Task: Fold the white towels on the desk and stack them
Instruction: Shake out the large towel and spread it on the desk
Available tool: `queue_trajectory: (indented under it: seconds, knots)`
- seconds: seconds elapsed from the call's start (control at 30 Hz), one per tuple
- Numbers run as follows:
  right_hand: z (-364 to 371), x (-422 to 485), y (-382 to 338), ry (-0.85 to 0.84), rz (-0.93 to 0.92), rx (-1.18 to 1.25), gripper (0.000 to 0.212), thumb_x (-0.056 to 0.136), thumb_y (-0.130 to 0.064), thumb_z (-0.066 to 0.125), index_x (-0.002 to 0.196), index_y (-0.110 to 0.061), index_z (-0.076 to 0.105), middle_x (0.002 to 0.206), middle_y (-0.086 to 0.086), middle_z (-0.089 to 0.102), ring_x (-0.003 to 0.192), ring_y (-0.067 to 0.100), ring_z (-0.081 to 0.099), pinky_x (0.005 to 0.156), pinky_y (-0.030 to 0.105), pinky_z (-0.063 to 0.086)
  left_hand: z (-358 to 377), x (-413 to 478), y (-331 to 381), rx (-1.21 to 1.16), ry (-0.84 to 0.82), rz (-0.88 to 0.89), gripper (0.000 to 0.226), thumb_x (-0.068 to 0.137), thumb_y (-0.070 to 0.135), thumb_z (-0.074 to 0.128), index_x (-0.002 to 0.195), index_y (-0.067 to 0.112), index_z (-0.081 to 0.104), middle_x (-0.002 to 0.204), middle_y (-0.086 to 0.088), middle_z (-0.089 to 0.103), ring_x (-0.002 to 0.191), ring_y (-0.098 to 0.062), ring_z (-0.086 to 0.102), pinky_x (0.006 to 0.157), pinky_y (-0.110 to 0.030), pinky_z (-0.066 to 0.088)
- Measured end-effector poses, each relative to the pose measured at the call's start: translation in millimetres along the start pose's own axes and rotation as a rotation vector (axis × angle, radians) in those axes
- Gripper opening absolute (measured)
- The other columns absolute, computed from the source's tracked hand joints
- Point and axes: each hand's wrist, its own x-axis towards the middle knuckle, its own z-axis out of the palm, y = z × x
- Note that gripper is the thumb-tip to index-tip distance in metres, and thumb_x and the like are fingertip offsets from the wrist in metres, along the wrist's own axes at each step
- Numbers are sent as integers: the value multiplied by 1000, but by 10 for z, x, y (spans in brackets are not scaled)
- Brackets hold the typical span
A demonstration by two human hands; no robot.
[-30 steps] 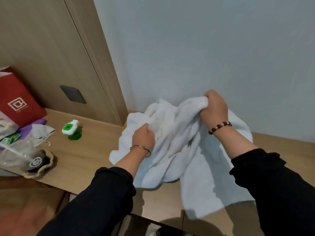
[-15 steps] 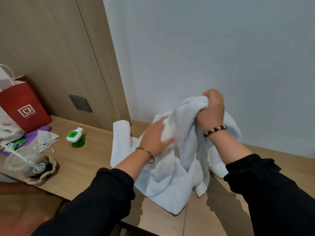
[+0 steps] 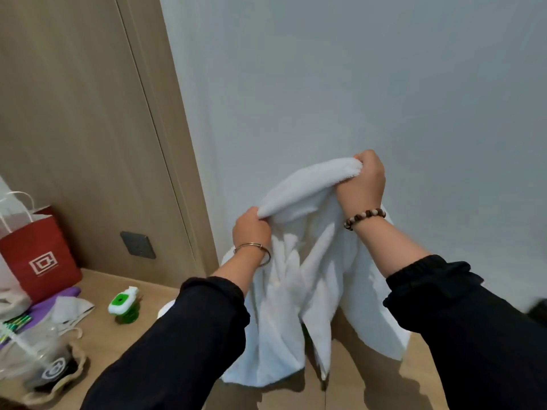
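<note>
Fingers [image 3: 250, 213] of the left hand [image 3: 251, 232] are curled tight over a rolled edge of the white towel [image 3: 296, 291]. Those of the right hand [image 3: 362, 184], higher and nearer the wall [image 3: 355, 69], clench a bunched length of the same edge. The towel is held aloft between the two hands, above the surface [image 3: 148, 294], and its body hangs in twisted vertical pleats. Whether the lowest hem touches the wood cannot be told.

Probable faults:
- Each hand appears to hold gathered cloth, not a clean corner, so a fold begun from this hold would likely come out skewed or lumpy.
- The thick roll in the left hand could slip free if the cloth is shaken, dropping that side in a heap.
- The loose hem, if swung leftward, could catch the small green-and-white bottle [image 3: 122, 306], which stands near the left sleeve.
- A hem trailing on the wood may crease under itself as the towel is laid down.

Setting: a pale wooden surface set against a plain white wall, with a tall wood panel [image 3: 74, 113] on the left bearing a grey socket plate [image 3: 137, 245]. At the far left stand a red paper bag [image 3: 38, 255] and a clear plastic cup [image 3: 35, 359], well apart from the towel. No folded stack is in view. A white patch beside the left sleeve may be a second towel, but this cannot be told.
</note>
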Motion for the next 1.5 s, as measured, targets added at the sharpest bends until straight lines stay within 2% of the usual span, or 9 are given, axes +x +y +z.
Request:
queue_trajectory:
  seconds: [0.27, 0.37, 0.5, 0.77, 0.93, 1.07, 1.17, 1.33, 1.5]
  knots:
    - [-308, 691, -540, 265, -427, -131, 21, 66, 9, 40, 83, 4, 53, 88, 24, 53, 84, 36, 47, 67, 27, 26, -996, 699, 1265, -596, 285, 295, 16, 78, 13, 33, 76, 16, 49, 75, 4, 52, 64, -10, 42, 47, -12, 31]
    - [-477, 775, -405, 318, -481, -342, 23, 64, 5, 44, 83, -3, 54, 87, 19, 55, 83, 35, 49, 67, 32, 22, -982, 732, 1155, -30, 281, 589, 30, 84, 3, 40, 106, 14, 56, 94, -9, 62, 81, -29, 55, 63, -28, 33]
    - [-588, 544, 160, 48, -435, -722, 32, 57, 11, 52, 83, -7, 57, 85, 16, 56, 85, 35, 49, 70, 35, 18, -644, 665, 649, 494, -203, 637, 46, 87, 6, 42, 125, 30, 53, 115, -8, 61, 104, -32, 56, 78, -34, 41]
    - [-375, 31, 952, -417, 10, -705, 22, 78, 5, 47, 94, -9, 50, 106, 15, 54, 103, 35, 47, 72, 33, 31, 125, 308, -27, 371, -141, 326, 33, 90, 6, 46, 118, 15, 60, 115, -12, 54, 107, -30, 49, 79, -35, 40]
    - [-293, -561, 1404, -526, 1, -940, 74, 84, -25, 66, 145, -14, 26, 152, 16, 21, 140, 33, 19, 115, 44, 15, 631, -412, -522, 460, -267, 559, 26, 88, 24, 54, 112, 13, 55, 108, -9, 54, 102, -30, 49, 77, -37, 37]
    - [-227, -1182, 1765, -836, -62, -1035, 92, 83, -58, 56, 150, -18, 8, 158, 13, -1, 145, 31, -1, 114, 55, 7, 973, -894, -1046, 674, -658, 397, 64, 83, 57, 55, 133, 21, 40, 133, -5, 44, 124, -26, 37, 97, -37, 35]
    - [-238, -1565, 2062, -1143, 80, -1113, 113, 75, -68, 60, 149, -27, -14, 155, 7, -25, 143, 30, -19, 111, 62, 3, 1132, -1072, -1388, 784, -809, 306, 99, 75, 65, 58, 150, 22, 9, 157, -6, 10, 144, -27, 6, 115, -43, 13]
    - [-123, -1880, 2415, -1418, 155, -1167, 122, 70, -50, 74, 145, -38, -22, 152, 7, -33, 143, 33, -20, 108, 66, 10, 1334, -1223, -1770, 875, -907, 329, 102, 81, 42, 62, 150, 24, -11, 158, -9, -12, 145, -27, -9, 118, -44, 7]
    - [-26, -1853, 2595, -1375, 23, -1250, 98, 80, -24, 66, 150, -32, -2, 156, 9, -12, 142, 36, 1, 105, 57, 27, 1360, -1205, -1853, 818, -955, 282, 113, 74, 14, 73, 150, 27, -11, 157, -9, -5, 143, -30, 3, 116, -37, 17]
